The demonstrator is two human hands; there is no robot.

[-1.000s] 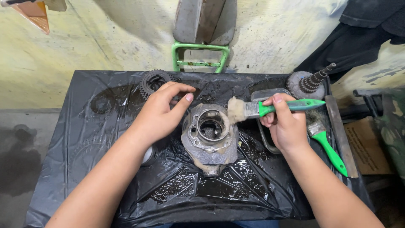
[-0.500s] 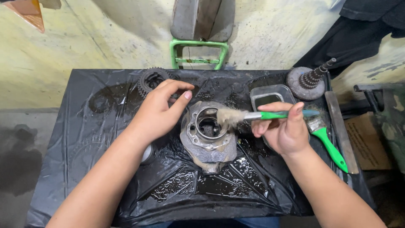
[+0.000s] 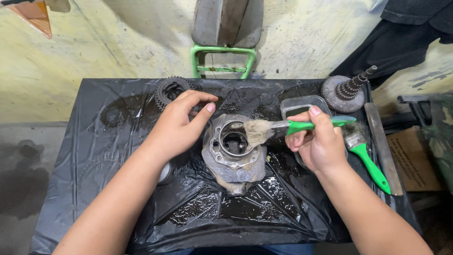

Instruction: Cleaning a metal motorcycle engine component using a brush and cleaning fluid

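While the right hand (image 3: pixel 321 144) pinches the green handle of a paintbrush (image 3: pixel 295 126) between thumb and curled fingers, its pale, wet bristles rest on the right rim of a grey metal housing (image 3: pixel 232 151) with a round bore. The handle lies nearly level and points away to the right, a hold that seems chosen so the bristle tips sweep sideways across the rim.

Just left of the brush head, the left hand (image 3: pixel 177 125) presses on the housing's upper left edge, fingers bent together and thumb stretched toward the bore. It grips nothing fully; it looks set there to keep the part from sliding under the brush strokes.

The housing sits under both hands at the middle of a black plastic sheet (image 3: pixel 118 156), which is wet and glossy with dark liquid, probably spread to catch drips.

Behind the brush hand lies a shallow clear tray (image 3: pixel 302 105), close enough for dipping. Just right of that hand, a second green-handled brush (image 3: pixel 365 158) lies flat, beside a long flat metal bar (image 3: pixel 383 146). Farther back on the right stands a gear on a splined shaft (image 3: pixel 344 92). Beyond the left hand's fingertips lies a dark toothed gear ring (image 3: pixel 169 90). A green metal frame (image 3: pixel 222 60) stands past the sheet's far edge.
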